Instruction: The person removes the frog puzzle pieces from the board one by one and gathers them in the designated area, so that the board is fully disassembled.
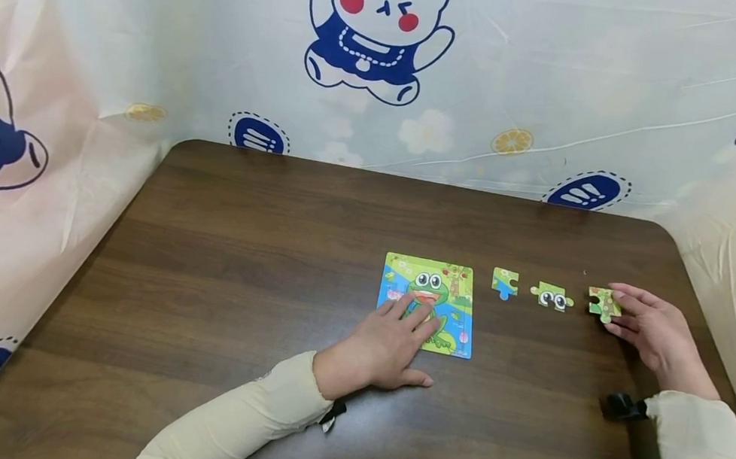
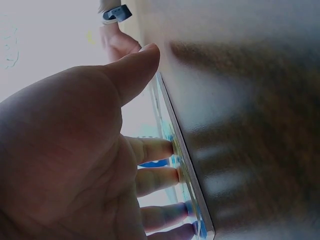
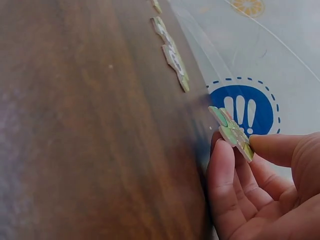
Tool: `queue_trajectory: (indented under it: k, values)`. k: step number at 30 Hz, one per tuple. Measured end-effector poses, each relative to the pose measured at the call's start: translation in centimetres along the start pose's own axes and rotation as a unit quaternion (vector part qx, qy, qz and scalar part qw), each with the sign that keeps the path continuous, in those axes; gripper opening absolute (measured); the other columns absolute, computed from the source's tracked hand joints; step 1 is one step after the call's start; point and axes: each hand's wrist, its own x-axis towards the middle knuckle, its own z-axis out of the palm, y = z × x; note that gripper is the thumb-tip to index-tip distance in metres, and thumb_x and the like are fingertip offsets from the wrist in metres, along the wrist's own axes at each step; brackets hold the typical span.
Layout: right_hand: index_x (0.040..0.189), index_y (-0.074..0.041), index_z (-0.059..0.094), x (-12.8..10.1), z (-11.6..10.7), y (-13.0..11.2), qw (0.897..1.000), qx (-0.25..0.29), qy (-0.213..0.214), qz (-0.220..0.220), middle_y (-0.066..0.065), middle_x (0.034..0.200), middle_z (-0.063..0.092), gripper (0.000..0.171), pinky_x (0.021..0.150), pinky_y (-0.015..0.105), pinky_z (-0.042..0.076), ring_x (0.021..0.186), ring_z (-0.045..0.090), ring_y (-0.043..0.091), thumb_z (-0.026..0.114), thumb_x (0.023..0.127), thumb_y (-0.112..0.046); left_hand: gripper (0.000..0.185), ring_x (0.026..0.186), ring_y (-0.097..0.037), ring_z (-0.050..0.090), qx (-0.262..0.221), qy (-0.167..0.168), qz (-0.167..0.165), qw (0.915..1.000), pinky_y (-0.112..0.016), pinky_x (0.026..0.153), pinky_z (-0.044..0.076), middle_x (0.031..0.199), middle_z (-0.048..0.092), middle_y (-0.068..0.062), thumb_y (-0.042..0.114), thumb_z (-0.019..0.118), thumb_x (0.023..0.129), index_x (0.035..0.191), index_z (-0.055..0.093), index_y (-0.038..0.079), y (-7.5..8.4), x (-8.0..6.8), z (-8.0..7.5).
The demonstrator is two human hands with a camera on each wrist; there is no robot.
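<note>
From the head camera, a frog jigsaw board lies flat on the dark wooden tabletop, right of centre. The left hand rests on the board's near left part, fingers straight and spread across the frog picture, thumb out on the tabletop; it holds nothing. To the right of the board three loose pieces sit in a row, apart from each other: a blue-and-green piece, a piece with frog eyes, and a green-and-brown piece. The right hand pinches that last piece between thumb and fingertips near the tabletop's right side. Both arms wear cream sleeves.

In the left wrist view, the left hand fills the picture, palm toward the camera, its straight fingers pressed flat against the thin edge of the board.

The right wrist view shows the right hand with thumb and curled fingers nipping the green-and-brown piece, which is tilted and lifted off the tabletop. The piece with frog eyes lies flat farther along.
</note>
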Motion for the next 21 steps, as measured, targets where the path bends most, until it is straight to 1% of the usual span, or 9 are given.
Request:
queue_trajectory:
  k: [5, 7, 12, 17, 18, 21]
  values:
    - [0.107, -0.024, 0.074, 0.1, 0.1, 0.4, 0.999, -0.033, 0.013, -0.011, -0.018, 0.094, 0.069, 0.012, 0.067, 0.025, 0.061, 0.075, 0.069, 0.007, 0.065, 0.1, -0.022, 0.089, 0.156, -0.03, 0.021, -0.003, 0.001, 0.0, 1.0, -0.044, 0.124, 0.031, 0.169, 0.022, -0.002, 0.074, 0.051, 0.092, 0.161, 0.028, 0.022, 0.0, -0.1, -0.1]
    - [0.108, -0.024, 0.073, 0.1, 0.3, 0.5, 0.998, -0.058, 0.025, -0.013, -0.019, 0.094, 0.068, 0.011, 0.067, 0.024, 0.06, 0.075, 0.068, 0.005, 0.065, 0.1, -0.024, 0.089, 0.157, -0.03, 0.02, -0.006, 0.0, -0.001, 1.0, -0.045, 0.124, 0.031, 0.169, 0.022, -0.002, 0.074, 0.051, 0.092, 0.161, 0.028, 0.022, 0.0, -0.2, -0.1]
    - [0.11, -0.025, 0.07, 0.0, 0.9, 0.3, 0.991, -0.124, 0.053, -0.012, -0.021, 0.093, 0.064, 0.011, 0.066, 0.023, 0.06, 0.074, 0.065, 0.004, 0.064, 0.101, -0.027, 0.089, 0.157, -0.031, 0.02, -0.005, -0.003, -0.001, 1.0, -0.045, 0.124, 0.03, 0.169, 0.021, -0.002, 0.074, 0.051, 0.092, 0.161, 0.027, 0.022, 0.0, -0.2, -0.1]
    - [0.112, -0.024, 0.068, 0.1, 1.0, 0.2, 0.985, -0.161, 0.065, -0.016, -0.022, 0.091, 0.063, 0.012, 0.066, 0.023, 0.06, 0.074, 0.065, 0.003, 0.062, 0.102, -0.027, 0.089, 0.157, -0.03, 0.02, -0.001, -0.004, -0.001, 1.0, -0.044, 0.124, 0.031, 0.169, 0.021, -0.002, 0.074, 0.05, 0.092, 0.161, 0.026, 0.022, 0.0, -0.2, -0.1]
    - [0.113, -0.022, 0.067, 0.0, 1.0, 0.2, 0.984, -0.163, 0.065, -0.017, -0.021, 0.091, 0.063, 0.013, 0.066, 0.023, 0.06, 0.074, 0.065, 0.002, 0.061, 0.102, -0.026, 0.09, 0.157, -0.03, 0.02, 0.0, -0.004, -0.001, 1.0, -0.044, 0.124, 0.031, 0.169, 0.021, -0.002, 0.074, 0.05, 0.092, 0.161, 0.026, 0.022, 0.0, -0.2, -0.1]
    - [0.118, -0.019, 0.065, 0.0, 1.0, 0.2, 0.979, -0.19, 0.068, -0.021, -0.022, 0.092, 0.061, 0.018, 0.068, 0.023, 0.06, 0.076, 0.064, 0.001, 0.06, 0.103, -0.028, 0.09, 0.157, -0.03, 0.019, 0.0, -0.003, -0.001, 1.0, -0.044, 0.124, 0.031, 0.169, 0.02, -0.002, 0.074, 0.05, 0.092, 0.161, 0.026, 0.022, 0.0, -0.3, -0.1]
